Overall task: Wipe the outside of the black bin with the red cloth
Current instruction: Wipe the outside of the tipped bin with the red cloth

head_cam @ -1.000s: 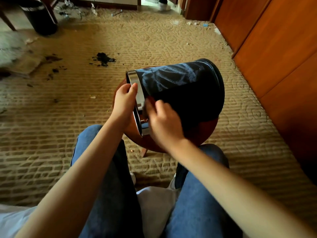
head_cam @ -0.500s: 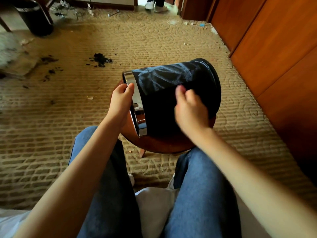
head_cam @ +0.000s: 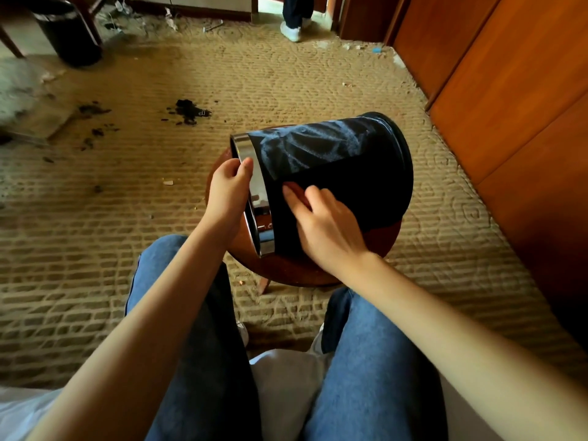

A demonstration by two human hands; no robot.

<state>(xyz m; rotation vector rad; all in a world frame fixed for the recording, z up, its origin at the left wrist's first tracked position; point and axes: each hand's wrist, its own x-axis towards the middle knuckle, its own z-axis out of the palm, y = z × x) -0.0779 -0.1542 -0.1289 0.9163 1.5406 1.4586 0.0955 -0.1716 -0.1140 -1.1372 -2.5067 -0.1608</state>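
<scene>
**Bin held on its side on the stool, gripped at the rim**

The bin is laid on its side on a round wooden stool, with its mouth turned to the left and its base to the right. A chrome rim is seen around the mouth. The upper part of the black wall is marked with pale dusty streaks; the lower part is seen plain and dark.

The rim is gripped by the left hand at its upper near edge. The thumb is pressed on the outside of the chrome band, and the fingers are curled over the edge into the mouth.

The right hand is laid against the near side of the wall, just right of the rim. Its fingers are loosely bent and kept close together, with the tips touching the black surface. Whether anything is held beneath the palm cannot be told.

The stool is set on a tan patterned carpet, between knees clad in blue jeans. Dark debris is scattered on the carpet well beyond the stool to the left. A second dark bin is stood in the far left corner. Wooden doors are seen along the right, and a white shoe at the far doorway.
</scene>
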